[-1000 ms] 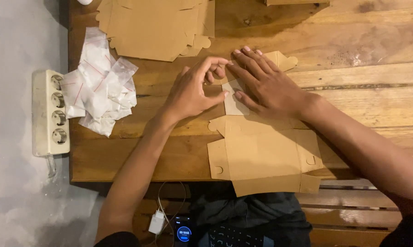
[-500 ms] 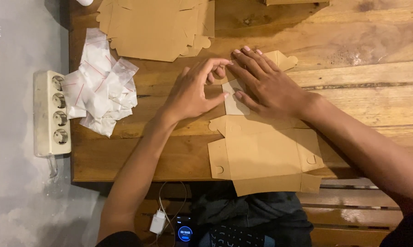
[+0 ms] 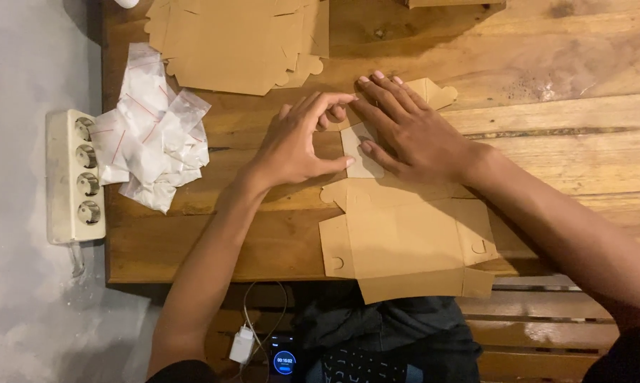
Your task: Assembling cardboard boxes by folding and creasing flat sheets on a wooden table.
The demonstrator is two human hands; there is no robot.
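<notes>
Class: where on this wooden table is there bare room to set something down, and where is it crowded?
Bare wood lies right of the right hand, toward the table's far right edge, and at the near-left corner below the plastic bags. It is crowded around the left hand, the flat cardboard box blank and the cardboard stack.

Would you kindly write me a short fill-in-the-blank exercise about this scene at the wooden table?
1. Both hands, left hand and right hand, press on a flat brown ____ blank.
2. The pile of clear plastic bags lies on the person's ____ side.
3. The white power strip lies beyond the table's ____ edge.
4. The stack of blanks lies ____ from the person than the hands.

Missing words: cardboard; left; left; farther
</notes>
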